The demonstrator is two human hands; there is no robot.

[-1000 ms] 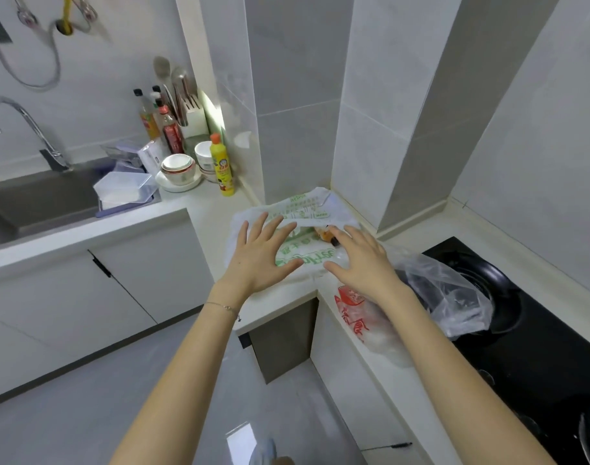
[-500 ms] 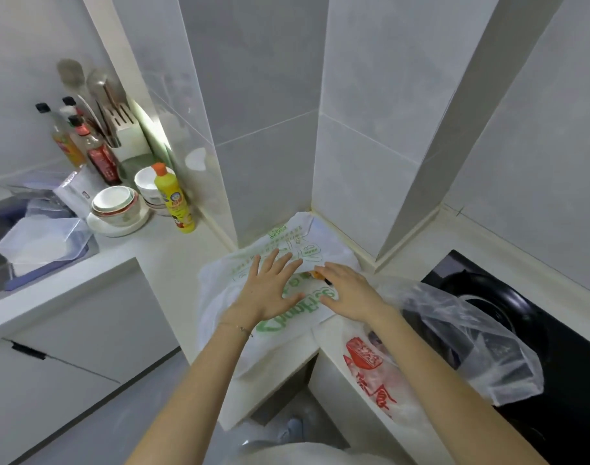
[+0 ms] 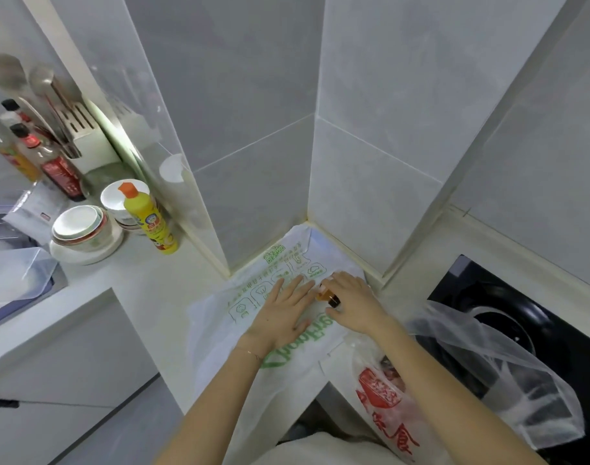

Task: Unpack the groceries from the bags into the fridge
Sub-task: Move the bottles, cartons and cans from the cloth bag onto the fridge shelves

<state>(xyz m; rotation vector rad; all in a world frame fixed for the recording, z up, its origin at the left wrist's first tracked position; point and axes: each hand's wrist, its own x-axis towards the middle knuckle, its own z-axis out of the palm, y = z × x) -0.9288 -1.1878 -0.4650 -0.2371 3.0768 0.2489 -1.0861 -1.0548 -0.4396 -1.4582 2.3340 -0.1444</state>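
Observation:
A white bag with green print (image 3: 216,317) lies flat in the counter corner. My left hand (image 3: 280,313) presses on it with straight, spread fingers. My right hand (image 3: 357,303) arches over a small amber item with a black end (image 3: 327,298) lying on the bag, thumb on one side and fingers on the other. What the item is stays unclear. A clear bag with red print (image 3: 384,394) hangs over the counter edge under my right forearm, with dark contents partly visible inside.
A loose clear bag (image 3: 528,380) drapes over the black stove and its pan (image 3: 508,317) at right. At left stand a yellow dish-soap bottle (image 3: 149,219), stacked bowls (image 3: 80,229), sauce bottles (image 3: 57,166) and a utensil holder (image 3: 85,135). Tiled walls close the corner.
The view has moved in closer over the corner. My right hand has gone from lying flat to arching round the small amber item. My left hand stays flat on the white bag.

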